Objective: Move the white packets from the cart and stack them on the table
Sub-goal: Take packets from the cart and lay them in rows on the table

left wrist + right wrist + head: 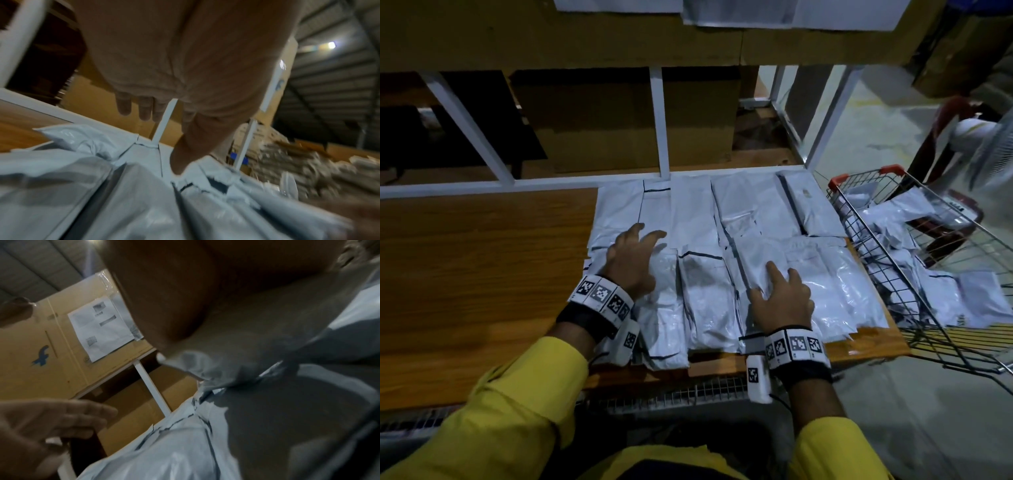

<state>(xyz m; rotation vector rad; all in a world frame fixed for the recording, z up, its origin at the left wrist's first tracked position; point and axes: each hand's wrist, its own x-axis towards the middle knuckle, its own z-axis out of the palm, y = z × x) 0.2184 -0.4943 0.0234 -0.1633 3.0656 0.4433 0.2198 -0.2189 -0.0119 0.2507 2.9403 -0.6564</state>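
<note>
Left hand: my left hand (635, 257) hangs just over the left part of the packets (702, 291) on the table (482, 267), fingers spread and loosely bent, holding nothing. In the left wrist view the fingertips (144, 112) are clear of the plastic and the thumb points down at it.
Right hand: my right hand (780, 298) lies flat on the right part of the packets, fingers fairly straight and pressing the plastic, gripping nothing.
Packets: many lie side by side and overlapping on the right half of the table; more are heaped in the cart (928, 274) just right of the table.
Slip risk: I judge the plastic to be slick, so a sideways push from either palm could slide an upper packet off its neighbour and fan the rows out.
Edge risk: the near row reaches close to the front edge, and the right-hand ones lie near the table's right edge beside the cart; a shove that way could send one off onto the floor or into the gap.
Snag risk: reaching right, my wrist band (796, 346) could catch the cart's wire rim.
Back edge: a white frame (661, 120) stands just behind the far row, so there is no room to push packets further back.
Open room: bare wood to the left of the packets, well apart from the cart; that is where I could shift or start stacks.
</note>
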